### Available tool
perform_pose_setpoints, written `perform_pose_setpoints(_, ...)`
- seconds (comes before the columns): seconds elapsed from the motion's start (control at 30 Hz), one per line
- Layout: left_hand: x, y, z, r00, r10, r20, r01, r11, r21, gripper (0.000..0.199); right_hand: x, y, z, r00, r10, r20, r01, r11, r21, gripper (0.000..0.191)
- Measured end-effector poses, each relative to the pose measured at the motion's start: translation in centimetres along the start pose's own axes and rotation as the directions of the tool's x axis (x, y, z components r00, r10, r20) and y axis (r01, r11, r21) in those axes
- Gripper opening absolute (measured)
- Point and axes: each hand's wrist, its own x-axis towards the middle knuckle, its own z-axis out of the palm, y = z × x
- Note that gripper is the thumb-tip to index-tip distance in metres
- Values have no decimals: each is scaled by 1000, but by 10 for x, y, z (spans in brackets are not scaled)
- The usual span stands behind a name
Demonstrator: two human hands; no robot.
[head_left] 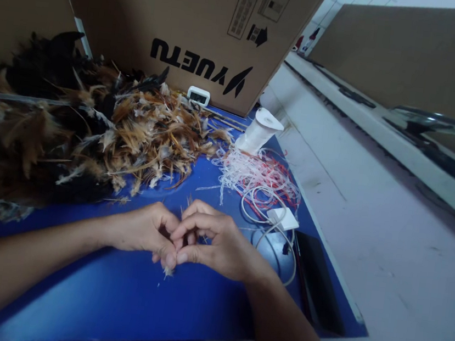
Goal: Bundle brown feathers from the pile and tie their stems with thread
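Observation:
My left hand (149,230) and my right hand (220,244) meet above the blue tabletop (124,296), thumbs and fingertips pinched together. Between them is a small feather (168,272); its pale fluffy end pokes out below my left fingertips, and thin wisps show above the fingers. Most of the feather is hidden by my fingers. Beyond my left hand lies a large heap of brown, tan and black feathers (149,133).
Cardboard boxes (127,9) stand at the back, with a small white digital display (198,96) before them. To the right are a white spool (259,130), tangled white and red strings (248,170), a white charger (283,218) with cable, and a dark flat object (317,281).

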Motion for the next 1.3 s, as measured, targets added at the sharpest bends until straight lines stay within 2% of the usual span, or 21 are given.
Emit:
perform_pose_setpoints(0.13,0,-1,2,999,-47,-1,47,999,-13,9,-1,1,0,999,-48,14,49,996,-73,17)
perform_pose_setpoints(0.33,0,2,3,994,-104,-13,103,994,-40,9,-2,3,3,996,-69,-58,69,998,-10,11)
perform_pose_setpoints(0.57,1,-2,3,990,-139,-23,139,990,16,12,-2,-2,0,999,-17,43,25,981,-192,9)
perform_pose_setpoints(0.73,0,-1,1,990,-132,-55,134,990,41,11,-4,-4,1,998,9,65,11,956,-295,10)
perform_pose_setpoints(0.97,-2,6,-1,985,-41,-167,53,996,67,10,-4,-7,2,1000,22,-10,-24,937,-347,11)
perform_pose_setpoints(1.13,-4,10,2,952,77,-297,-24,984,178,13,-3,-6,1,993,26,-111,-59,950,-306,11)
perform_pose_setpoints(1.3,-3,10,3,931,136,-339,-71,978,198,14,-3,-4,1,980,64,-186,-116,952,-284,8)
